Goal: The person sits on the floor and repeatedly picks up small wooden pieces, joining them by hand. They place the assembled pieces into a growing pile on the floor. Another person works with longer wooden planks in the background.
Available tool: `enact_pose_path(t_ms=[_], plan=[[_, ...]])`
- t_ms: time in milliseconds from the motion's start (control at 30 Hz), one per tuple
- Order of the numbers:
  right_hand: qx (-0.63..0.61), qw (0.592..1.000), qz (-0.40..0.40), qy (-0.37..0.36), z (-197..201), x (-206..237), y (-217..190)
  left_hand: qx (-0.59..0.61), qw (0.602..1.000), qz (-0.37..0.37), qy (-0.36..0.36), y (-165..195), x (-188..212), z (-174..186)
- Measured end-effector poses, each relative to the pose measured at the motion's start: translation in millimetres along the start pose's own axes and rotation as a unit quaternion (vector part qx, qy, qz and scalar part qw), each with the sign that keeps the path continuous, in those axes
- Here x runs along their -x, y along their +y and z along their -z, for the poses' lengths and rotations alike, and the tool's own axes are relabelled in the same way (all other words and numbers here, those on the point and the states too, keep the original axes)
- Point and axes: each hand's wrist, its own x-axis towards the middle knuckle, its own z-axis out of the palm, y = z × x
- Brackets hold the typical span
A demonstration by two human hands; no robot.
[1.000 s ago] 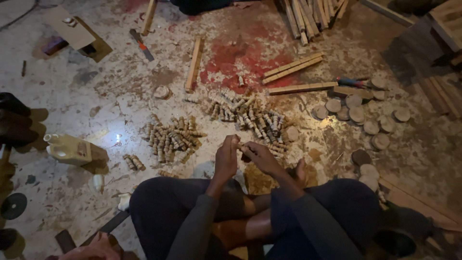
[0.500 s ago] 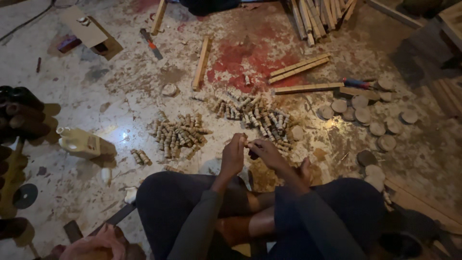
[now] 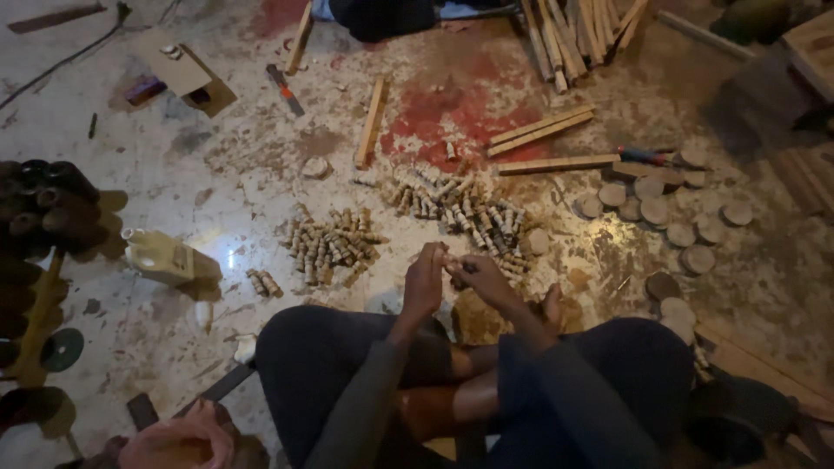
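While the person sits cross-legged on the floor [image 3: 217, 200], the left hand [image 3: 426, 282] and right hand [image 3: 482, 276] meet just above the knees, fingertips pressed together on a small wooden peg [image 3: 452, 263] pinched between them; which hand bears it most, cannot tell. Just beyond the hands lies a heap of short pegs [image 3: 460, 208], a second peg heap [image 3: 330, 246] to its left. Left of that second heap stands a pale plastic bottle [image 3: 161, 256]. Right of the first heap, round wooden discs [image 3: 660, 213] lie scattered. Beyond the heaps, wooden sticks [image 3: 539, 130] lie on a red stain [image 3: 443, 108]. Farthest off, a bundle of slats [image 3: 573, 30].
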Motion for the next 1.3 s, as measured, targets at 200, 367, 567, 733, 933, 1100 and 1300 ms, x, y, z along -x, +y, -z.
enact_pose_path(t_ms=[200,367,567,733,933,1100,1300], plan=[[0.181,0.975,0.104,0.078,-7.2,9.6,-4.4,0.075,0.997,0.027,0.018,-12.3,0.4,-6.2],[0.299,0.922,0.232,0.078,-8.5,11.8,-18.7,0.249,0.924,0.290,-0.008,-31.3,-7.5,-10.2],[0.120,0.981,0.120,0.090,-8.3,8.0,-6.8,0.135,0.988,-0.059,0.043,-26.6,0.3,-8.4],[-0.048,0.995,0.007,0.087,-6.1,-0.6,2.7,0.209,0.974,0.088,-0.012,-18.3,-8.4,-6.5],[-0.149,0.983,0.044,0.100,-10.9,-4.0,1.4,0.415,0.874,0.246,-0.058,-34.1,-8.9,-9.1],[-0.154,0.982,0.048,0.095,-10.6,-3.3,-3.0,0.462,0.842,0.275,-0.050,-40.4,-5.1,-11.8],[-0.211,0.967,-0.019,0.144,2.2,-10.7,-11.2,0.191,0.959,0.186,0.090,-33.9,-9.2,-6.9]])
